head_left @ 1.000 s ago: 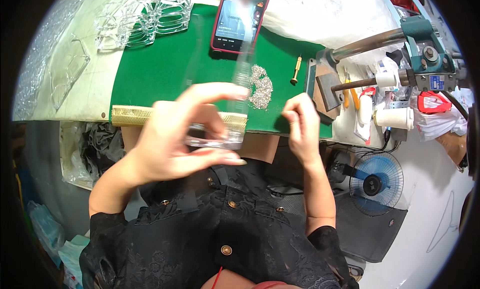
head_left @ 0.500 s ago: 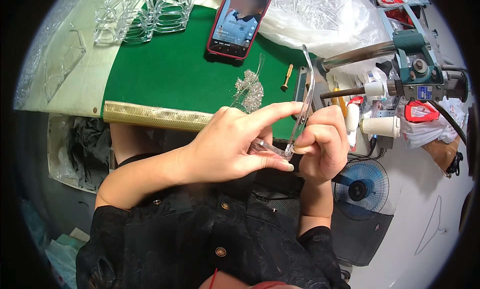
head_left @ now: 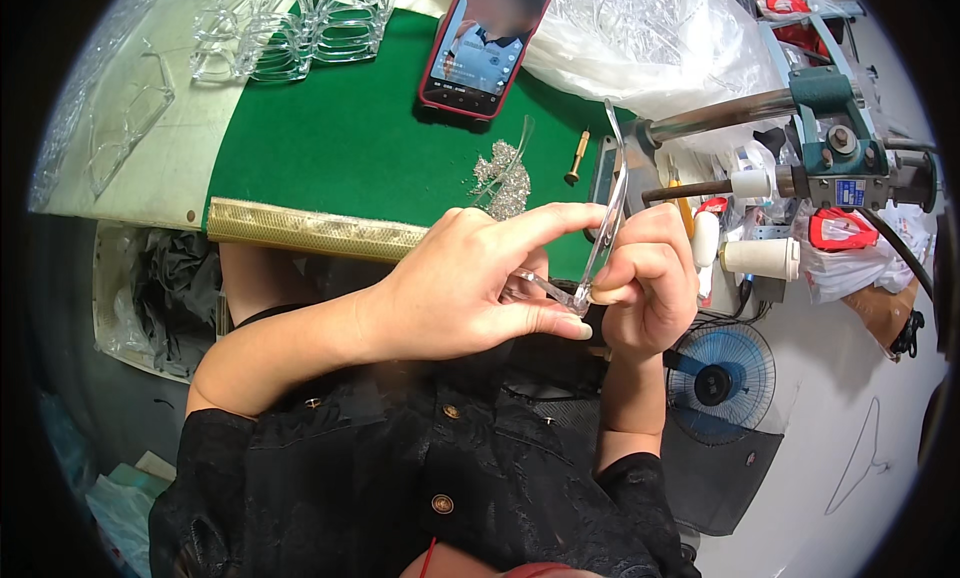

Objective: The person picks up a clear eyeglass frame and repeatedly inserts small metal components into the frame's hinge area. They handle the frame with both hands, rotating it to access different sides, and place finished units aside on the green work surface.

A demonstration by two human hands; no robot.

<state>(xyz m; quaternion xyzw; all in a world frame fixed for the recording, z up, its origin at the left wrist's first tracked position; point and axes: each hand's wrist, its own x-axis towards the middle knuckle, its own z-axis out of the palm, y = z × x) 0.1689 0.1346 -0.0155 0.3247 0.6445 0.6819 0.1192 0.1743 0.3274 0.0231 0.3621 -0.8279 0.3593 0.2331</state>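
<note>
My left hand [head_left: 455,288] holds a clear plastic eyeglass frame [head_left: 613,193] low over the near edge of the bench. Its index finger is stretched along the raised temple arm, and its thumb lies under the hinge corner. The rest of the frame is mostly hidden in the palm. My right hand [head_left: 650,278] is closed, fingers curled and tips pinched at the hinge corner; any small part between them is hidden. Beyond my hands, a heap of tiny shiny metal parts [head_left: 511,193] sits on the green mat [head_left: 340,138], with a clear temple arm [head_left: 525,138] lying across it.
A brass-coloured screwdriver [head_left: 577,158] and a red-cased phone [head_left: 485,53] rest on the mat. Clear frames [head_left: 345,23] stand at back left. A metal press-like fixture [head_left: 835,128] juts in at right, near a lidded cup [head_left: 762,259]. A ribbed gold strip [head_left: 315,228] borders the bench.
Both hands keep their hold at the hinge with barely any shift. The surroundings have moved slightly in the picture.
</note>
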